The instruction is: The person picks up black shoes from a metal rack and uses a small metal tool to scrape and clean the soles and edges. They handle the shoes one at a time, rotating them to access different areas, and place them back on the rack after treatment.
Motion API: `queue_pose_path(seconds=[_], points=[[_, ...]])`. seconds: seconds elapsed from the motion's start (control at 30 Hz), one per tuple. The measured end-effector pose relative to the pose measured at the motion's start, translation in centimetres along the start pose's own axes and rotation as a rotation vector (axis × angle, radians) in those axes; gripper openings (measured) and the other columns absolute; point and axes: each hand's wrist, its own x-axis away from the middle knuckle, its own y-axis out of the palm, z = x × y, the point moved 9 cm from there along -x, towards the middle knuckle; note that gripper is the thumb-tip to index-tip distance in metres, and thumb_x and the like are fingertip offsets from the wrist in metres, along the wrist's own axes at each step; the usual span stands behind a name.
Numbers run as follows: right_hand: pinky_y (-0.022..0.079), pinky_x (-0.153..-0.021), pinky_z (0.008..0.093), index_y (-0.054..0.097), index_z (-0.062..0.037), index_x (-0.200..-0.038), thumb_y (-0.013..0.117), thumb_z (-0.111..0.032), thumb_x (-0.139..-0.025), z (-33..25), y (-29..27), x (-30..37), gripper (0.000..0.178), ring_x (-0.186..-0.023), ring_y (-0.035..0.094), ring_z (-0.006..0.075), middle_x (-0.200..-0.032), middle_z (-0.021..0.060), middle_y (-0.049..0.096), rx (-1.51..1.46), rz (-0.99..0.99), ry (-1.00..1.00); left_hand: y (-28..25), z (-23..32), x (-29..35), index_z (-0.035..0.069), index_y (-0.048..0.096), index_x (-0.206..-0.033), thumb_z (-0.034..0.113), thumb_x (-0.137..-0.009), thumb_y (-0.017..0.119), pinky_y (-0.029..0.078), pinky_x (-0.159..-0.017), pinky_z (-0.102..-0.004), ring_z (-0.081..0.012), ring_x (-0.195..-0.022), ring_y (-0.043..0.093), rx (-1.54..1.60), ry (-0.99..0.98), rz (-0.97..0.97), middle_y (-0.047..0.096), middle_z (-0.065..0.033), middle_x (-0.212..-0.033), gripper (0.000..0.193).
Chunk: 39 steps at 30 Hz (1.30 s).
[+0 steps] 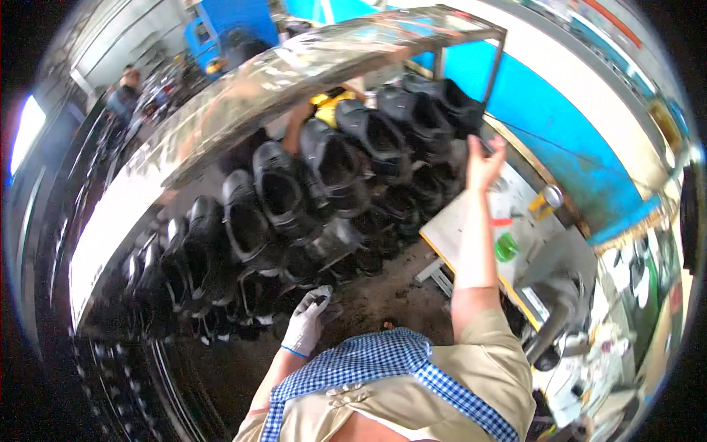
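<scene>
In the head view, the right arm stretches forward, nearly straight. Its bare right hand (484, 168) is raised with the fingers pointing away from the body, the thumb standing apart from them. A dark patch shows in the gap, and I cannot tell whether it is a held thing or the background. The left arm is bent and lower, close to the body. The left hand (300, 330), in a white glove (298, 340) with a blue cuff, has its fingers bent around or against something small and dark near the fingertips; blur hides whether it is gripped.

Black shoes (280, 193) stand in a slanting row under the top of a rack (247, 96), with more below them, ahead of both hands. The right hand is just beside the shoe at the row's right end (458, 109); whether they touch is unclear. The left hand is near the lower shoes, below the middle of the upper row.

The right forearm passes above a bench (444, 230) with a pale top and yellow edge. On the bench, to the right of that forearm, lie a red strip (502, 222) and a green thing (506, 248), with a yellow can (546, 201) farther right.
</scene>
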Motion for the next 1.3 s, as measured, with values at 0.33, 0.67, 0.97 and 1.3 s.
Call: queue_pose_path(seconds=[0.33,0.67,0.97,1.3], points=[[0.044,-0.096,0.0442,0.048,-0.0059,-0.134,0.080,-0.024,-0.075,5.9,6.2,-3.3,0.070,-0.116,0.059,0.0369,-0.125,0.0197,0.062,0.302,-0.475,0.068,0.8,1.0,1.3,0.005,0.058,-0.122,0.014,-0.096,0.059,0.043,-0.099,-0.0274,-0.0113,-0.109,0.057,-0.053,-0.019,-0.055,0.062,-0.0015,-0.116,0.028],[0.045,-0.097,0.0430,0.046,0.0053,-0.128,0.085,-0.017,-0.075,-13.2,-13.4,0.6,0.070,-0.112,0.054,0.0279,-0.125,0.0188,0.052,-0.008,0.011,-0.126,-2.7,-0.2,0.4,0.004,0.059,-0.125,0.015,-0.097,0.057,0.041,-0.100,-0.0267,-0.0105,-0.110,0.056,-0.138,0.107,-0.219,0.063,-0.0021,-0.117,0.030],[0.044,-0.099,0.0397,0.038,-0.0057,-0.137,0.077,-0.010,-0.063,-17.8,-16.3,18.0,0.084,-0.111,0.052,0.0221,-0.124,0.0089,0.049,-0.270,-0.608,0.311,4.7,4.1,2.2,0.004,0.040,-0.143,0.031,-0.092,0.063,0.034,-0.110,-0.0365,-0.0241,-0.134,0.041,-0.323,0.487,-0.675,0.051,-0.0115,-0.135,0.062],[0.043,-0.096,0.0372,0.054,-0.0010,-0.121,0.084,-0.016,-0.065,-24.5,-9.3,30.7,0.066,-0.111,0.053,0.0268,-0.121,0.0128,0.052,-0.274,-1.185,0.045,1.2,3.7,2.1,0.000,0.064,-0.106,0.027,-0.094,0.065,0.047,-0.080,-0.0288,-0.0096,-0.088,0.054,-0.347,0.189,-0.740,0.064,-0.0030,-0.098,0.029]])
